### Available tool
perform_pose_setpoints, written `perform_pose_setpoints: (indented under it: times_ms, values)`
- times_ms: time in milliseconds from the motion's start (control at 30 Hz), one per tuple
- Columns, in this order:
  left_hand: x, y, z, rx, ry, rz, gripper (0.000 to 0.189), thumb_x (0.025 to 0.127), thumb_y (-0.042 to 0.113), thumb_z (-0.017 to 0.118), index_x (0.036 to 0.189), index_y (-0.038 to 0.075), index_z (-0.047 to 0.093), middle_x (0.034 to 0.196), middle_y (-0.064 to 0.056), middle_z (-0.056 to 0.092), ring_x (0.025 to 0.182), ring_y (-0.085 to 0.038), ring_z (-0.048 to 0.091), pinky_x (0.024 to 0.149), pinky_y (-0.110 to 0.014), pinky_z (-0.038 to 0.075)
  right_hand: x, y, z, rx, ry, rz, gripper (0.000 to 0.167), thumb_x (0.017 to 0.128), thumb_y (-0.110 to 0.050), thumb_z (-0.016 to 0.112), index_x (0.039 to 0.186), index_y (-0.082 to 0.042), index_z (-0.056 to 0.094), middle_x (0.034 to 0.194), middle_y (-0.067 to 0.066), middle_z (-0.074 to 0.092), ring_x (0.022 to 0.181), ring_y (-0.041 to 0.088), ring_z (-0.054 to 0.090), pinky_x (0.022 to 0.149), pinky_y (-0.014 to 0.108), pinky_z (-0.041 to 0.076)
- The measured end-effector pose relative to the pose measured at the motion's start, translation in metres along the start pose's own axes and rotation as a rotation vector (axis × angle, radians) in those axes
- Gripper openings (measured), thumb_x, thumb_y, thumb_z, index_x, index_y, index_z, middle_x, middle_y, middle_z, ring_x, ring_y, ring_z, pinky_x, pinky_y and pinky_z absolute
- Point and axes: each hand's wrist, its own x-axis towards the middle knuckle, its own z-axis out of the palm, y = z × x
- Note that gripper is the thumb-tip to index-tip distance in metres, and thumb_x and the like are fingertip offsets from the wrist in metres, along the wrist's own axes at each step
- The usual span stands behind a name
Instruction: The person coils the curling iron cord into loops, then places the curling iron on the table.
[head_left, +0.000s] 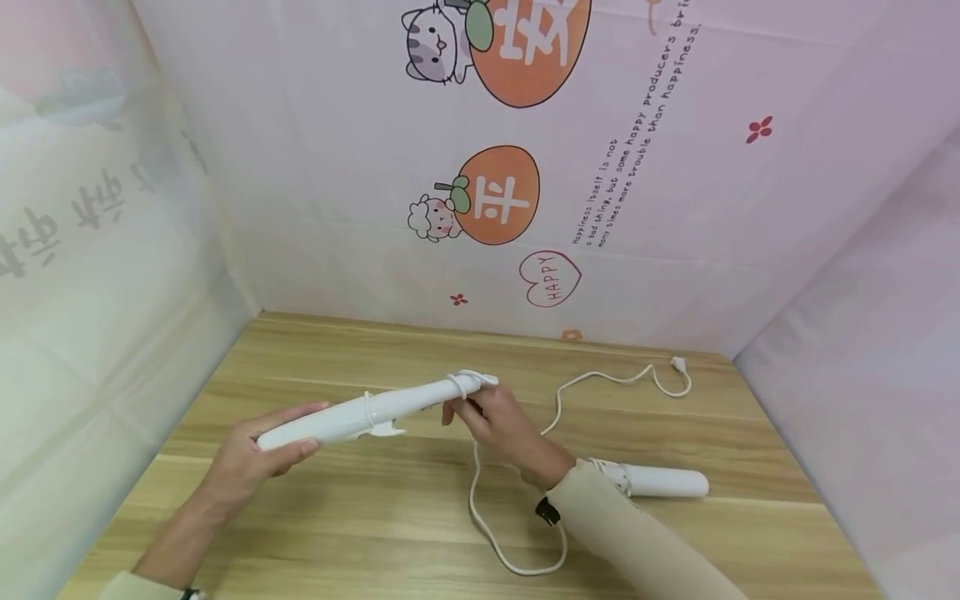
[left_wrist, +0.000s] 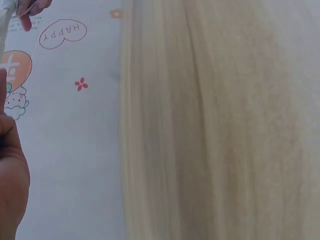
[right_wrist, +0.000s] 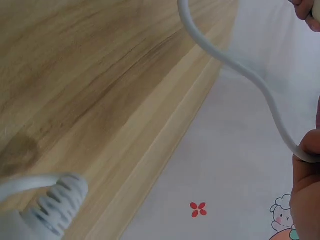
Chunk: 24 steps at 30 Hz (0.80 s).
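Note:
My left hand [head_left: 251, 454] grips the thick left end of a white wand-shaped appliance [head_left: 412, 402], held tilted above the table. It resembles a curling iron, with a small lever-like fin on its underside. White cord is wound about it near the middle and around its narrow right end. At that end my right hand [head_left: 498, 421] pinches the white cord [right_wrist: 250, 75] between thumb and fingers; its fingertips are partly hidden in the head view. A second white wand-shaped appliance [head_left: 667, 482] lies on the table, partly covered by my right forearm.
The wood-grain table [head_left: 360, 525] meets a printed cloth wall [head_left: 337, 208] at the back, with cloth at both sides. A cord trails to a white plug [head_left: 678, 365] at the back right. In the right wrist view a ribbed cord sleeve [right_wrist: 57, 205] shows close up.

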Motion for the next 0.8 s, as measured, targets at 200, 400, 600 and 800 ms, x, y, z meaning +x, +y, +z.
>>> perform_pose_setpoints:
  times_ms: [200,400,600,800]
  values:
    - [0.003,0.010,0.005,0.121,0.078,-0.015,0.048,0.095,0.007,0.084,0.141,0.010,0.073,0.127,0.030,0.073,0.094,-0.007,0.067,0.074,-0.026,0.056,0.001,-0.005,-0.001,-0.014,0.018,0.148,0.031,0.113,-0.005,0.057,0.085,-0.006,0.072,0.075,0.002,0.073,0.053,-0.006,0.034,0.048,0.018,0.033]
    - [0.003,0.015,0.009,0.181,0.138,-0.002,0.047,0.093,0.009,0.087,0.138,0.011,0.076,0.121,0.034,0.073,0.088,-0.006,0.066,0.068,-0.026,0.056,0.000,-0.009,-0.004,-0.046,-0.027,0.228,0.025,0.115,-0.011,0.055,0.108,-0.001,0.077,0.073,0.000,0.072,0.049,-0.006,0.035,0.046,0.018,0.032]
    - [0.003,0.018,0.011,0.242,0.211,0.030,0.048,0.091,0.011,0.090,0.137,0.015,0.077,0.119,0.038,0.071,0.076,-0.007,0.061,0.057,-0.026,0.051,-0.003,-0.010,-0.006,0.045,-0.053,0.332,0.027,0.116,-0.013,0.053,0.117,-0.001,0.077,0.073,0.000,0.072,0.043,-0.001,0.045,0.042,0.023,0.044]
    - [0.005,0.023,0.008,0.355,0.237,0.006,0.048,0.090,0.020,0.092,0.136,0.022,0.078,0.122,0.016,0.080,0.069,-0.008,0.059,0.051,-0.027,0.048,-0.004,-0.013,-0.012,-0.020,-0.096,0.338,0.025,0.114,-0.011,0.052,0.114,-0.004,0.077,0.073,-0.001,0.070,0.050,-0.002,0.040,0.047,0.019,0.036]
